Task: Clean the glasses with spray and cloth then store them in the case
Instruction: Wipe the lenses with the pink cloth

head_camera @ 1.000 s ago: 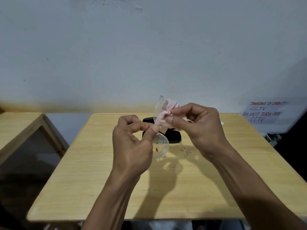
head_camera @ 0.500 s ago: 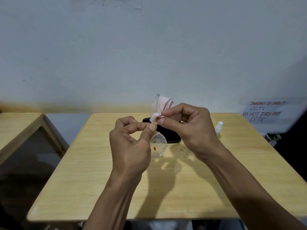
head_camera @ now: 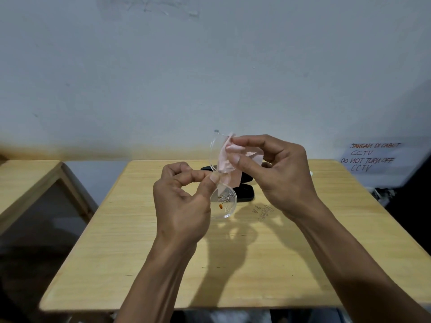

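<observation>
I hold clear-framed glasses [head_camera: 224, 203] upright above the table, one lens over the other. My left hand [head_camera: 184, 201] pinches them at the bridge between thumb and forefinger. The lower lens shows droplets and a small orange speck. My right hand [head_camera: 275, 173] presses a pale pink cloth [head_camera: 225, 159] around the upper lens with thumb and fingers. Behind the hands an open black glasses case [head_camera: 245, 193] lies on the wooden table [head_camera: 140, 252], partly hidden. The spray bottle is hidden behind my right hand, apart from a white sliver at its edge.
A second wooden table [head_camera: 30, 180] stands to the left across a gap. A handwritten paper notice [head_camera: 370, 157] hangs on the wall at the right. Pen scribbles mark the tabletop near the case.
The right hand has slid the cloth up along the upper lens and moved right, covering the spray bottle seen half a second ago. The left hand keeps its pinch at the bridge.
</observation>
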